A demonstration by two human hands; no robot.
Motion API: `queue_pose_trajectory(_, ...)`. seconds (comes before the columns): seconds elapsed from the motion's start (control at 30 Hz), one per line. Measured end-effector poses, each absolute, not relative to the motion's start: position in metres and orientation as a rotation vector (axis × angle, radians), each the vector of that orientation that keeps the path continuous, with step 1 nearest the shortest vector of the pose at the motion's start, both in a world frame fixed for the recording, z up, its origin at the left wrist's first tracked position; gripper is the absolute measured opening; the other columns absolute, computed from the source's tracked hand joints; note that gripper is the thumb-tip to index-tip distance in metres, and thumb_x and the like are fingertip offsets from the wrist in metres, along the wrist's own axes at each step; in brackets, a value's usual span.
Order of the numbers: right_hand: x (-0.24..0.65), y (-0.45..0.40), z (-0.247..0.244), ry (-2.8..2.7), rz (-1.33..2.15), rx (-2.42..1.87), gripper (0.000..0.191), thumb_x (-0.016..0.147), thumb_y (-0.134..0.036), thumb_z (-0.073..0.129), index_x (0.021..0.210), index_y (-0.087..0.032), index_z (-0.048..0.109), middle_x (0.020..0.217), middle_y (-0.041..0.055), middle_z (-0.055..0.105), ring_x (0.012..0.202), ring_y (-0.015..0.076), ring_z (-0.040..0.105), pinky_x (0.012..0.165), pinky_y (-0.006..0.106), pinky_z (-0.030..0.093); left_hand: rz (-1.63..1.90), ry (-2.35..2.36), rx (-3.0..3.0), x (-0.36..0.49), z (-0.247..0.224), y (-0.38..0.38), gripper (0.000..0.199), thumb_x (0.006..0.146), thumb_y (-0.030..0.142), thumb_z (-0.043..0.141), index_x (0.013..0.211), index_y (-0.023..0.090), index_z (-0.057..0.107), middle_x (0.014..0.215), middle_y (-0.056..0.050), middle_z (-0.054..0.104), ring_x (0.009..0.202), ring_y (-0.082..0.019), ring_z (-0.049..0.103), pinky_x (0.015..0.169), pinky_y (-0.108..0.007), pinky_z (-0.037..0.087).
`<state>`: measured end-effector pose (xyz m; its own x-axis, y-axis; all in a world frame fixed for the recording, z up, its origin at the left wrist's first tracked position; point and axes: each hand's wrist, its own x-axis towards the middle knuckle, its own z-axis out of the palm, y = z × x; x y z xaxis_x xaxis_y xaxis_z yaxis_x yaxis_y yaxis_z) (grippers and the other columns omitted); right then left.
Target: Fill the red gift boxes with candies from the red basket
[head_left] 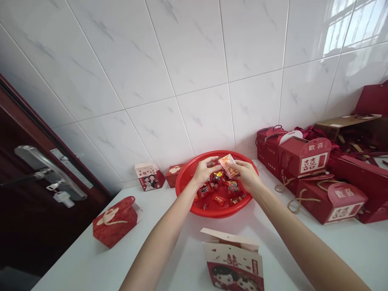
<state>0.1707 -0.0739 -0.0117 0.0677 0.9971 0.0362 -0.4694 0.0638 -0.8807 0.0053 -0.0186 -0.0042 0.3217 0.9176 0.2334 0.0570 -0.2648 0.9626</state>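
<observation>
Above a round red basket (182, 190), my right hand (245, 173) grips a small pink and orange packet (228, 165). My left hand (206, 169) is on the packet's left side, its fingers curled with the tips close together near the packet's edge; whether they pinch anything is too small to tell. Wrapped red sweets (233, 187) lie in the basket below both hands. A cream and red box (232, 262) with its top flaps open stands on the white table in front of the basket, between my forearms.
A red box with a rope handle (115, 222) stands at the left, near a cartoon-printed box (149, 176). Several red gift boxes (313, 157) and a cardboard carton (342, 121) crowd the right. Behind is a tiled wall (200, 117); a dark door (30, 194) is far left.
</observation>
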Motion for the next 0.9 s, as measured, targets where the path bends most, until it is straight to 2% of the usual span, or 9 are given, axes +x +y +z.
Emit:
queue_pose_trajectory(0.2, 0.17, -0.072, -0.013, -0.827, 1.319, -0.852, 0.021, 0.058, -0.03, 0.081, 0.073, -0.016, 0.075, 0.067, 0.0042, 0.07, 0.057, 0.0154, 0.06, 0.051, 0.026, 0.046, 1.098, 0.881, 1.549, 0.007, -0.005, -0.018, 0.059, 0.057, 0.028, 0.089, 0.111, 0.014, 0.071, 0.089, -0.003, 0.073, 0.09, -0.019, 0.067, 0.09, -0.035, 0.052)
queue_pose_trajectory(0.27, 0.17, -0.072, -0.012, -0.827, 1.307, -0.849, 0.021, 0.059, -0.031, 0.08, 0.073, -0.016, 0.074, 0.066, 0.0042, 0.07, 0.057, 0.016, 0.06, 0.051, 0.026, 0.046, 1.106, 0.869, 1.539, 0.009, -0.004, -0.019, 0.059, 0.058, 0.031, 0.089, 0.112, 0.015, 0.071, 0.095, -0.004, 0.075, 0.093, -0.021, 0.068, 0.091, -0.036, 0.052)
queue_pose_trajectory(0.37, 0.171, -0.072, -0.012, -0.783, 1.223, -0.825, 0.02, 0.06, -0.034, 0.078, 0.069, -0.018, 0.07, 0.065, 0.0029, 0.069, 0.059, 0.0172, 0.061, 0.054, 0.028, 0.048, 1.126, 0.895, 1.531, 0.012, -0.005, -0.018, 0.044, 0.076, 0.04, 0.076, 0.112, 0.016, 0.071, 0.107, -0.008, 0.075, 0.099, -0.023, 0.069, 0.094, -0.038, 0.052)
queue_pose_trajectory(0.43, 0.172, -0.071, -0.012, -0.719, 1.157, -0.829, 0.02, 0.061, -0.034, 0.077, 0.068, -0.02, 0.066, 0.064, 0.0015, 0.067, 0.06, 0.0179, 0.061, 0.055, 0.029, 0.048, 1.114, 1.005, 1.63, 0.012, -0.008, -0.015, 0.031, 0.085, 0.038, 0.066, 0.108, 0.017, 0.072, 0.111, -0.009, 0.074, 0.107, -0.025, 0.067, 0.099, -0.038, 0.049)
queue_pose_trajectory(0.5, 0.172, -0.07, -0.013, -0.664, 1.121, -0.835, 0.018, 0.062, -0.034, 0.075, 0.067, -0.021, 0.063, 0.061, 0.0002, 0.065, 0.059, 0.0178, 0.06, 0.054, 0.029, 0.046, 1.026, 1.201, 1.832, 0.01, -0.013, -0.012, 0.025, 0.086, 0.03, 0.063, 0.107, 0.018, 0.073, 0.118, -0.01, 0.073, 0.118, -0.026, 0.063, 0.105, -0.038, 0.044)
queue_pose_trajectory(0.63, 0.172, -0.069, -0.014, -0.632, 1.104, -0.829, 0.017, 0.062, -0.032, 0.073, 0.063, -0.021, 0.06, 0.06, -0.0008, 0.063, 0.06, 0.017, 0.059, 0.055, 0.028, 0.046, 0.547, 1.683, 2.215, 0.003, -0.022, -0.007, 0.035, 0.084, 0.026, 0.063, 0.119, 0.025, 0.069, 0.141, -0.01, 0.061, 0.137, -0.031, 0.049, 0.112, -0.044, 0.037)
queue_pose_trajectory(0.7, 0.172, -0.069, -0.015, -0.626, 1.102, -0.831, 0.017, 0.061, -0.032, 0.073, 0.062, -0.021, 0.059, 0.06, -0.0013, 0.063, 0.06, 0.0165, 0.059, 0.055, 0.027, 0.046, 0.356, 1.811, 2.267, 0.003, -0.022, -0.006, 0.034, 0.084, 0.027, 0.062, 0.117, 0.026, 0.069, 0.139, -0.01, 0.063, 0.136, -0.034, 0.05, 0.11, -0.048, 0.037)
queue_pose_trajectory(0.77, 0.172, -0.07, -0.014, -0.614, 1.105, -0.832, 0.018, 0.059, -0.032, 0.074, 0.06, -0.021, 0.059, 0.059, -0.0019, 0.062, 0.059, 0.0157, 0.058, 0.054, 0.027, 0.045, 0.25, 1.872, 2.26, 0.005, -0.021, -0.006, 0.025, 0.085, 0.028, 0.061, 0.106, 0.024, 0.073, 0.127, -0.012, 0.07, 0.128, -0.036, 0.057, 0.107, -0.049, 0.041)
queue_pose_trajectory(0.9, 0.17, -0.074, -0.01, -0.555, 1.118, -0.817, 0.017, 0.057, -0.031, 0.074, 0.061, -0.02, 0.06, 0.057, -0.0024, 0.063, 0.055, 0.0147, 0.057, 0.051, 0.026, 0.043, 0.038, 1.993, 2.218, 0.007, -0.016, -0.006, 0.014, 0.082, 0.026, 0.063, 0.088, 0.02, 0.074, 0.108, -0.013, 0.075, 0.108, -0.034, 0.068, 0.091, -0.04, 0.051)
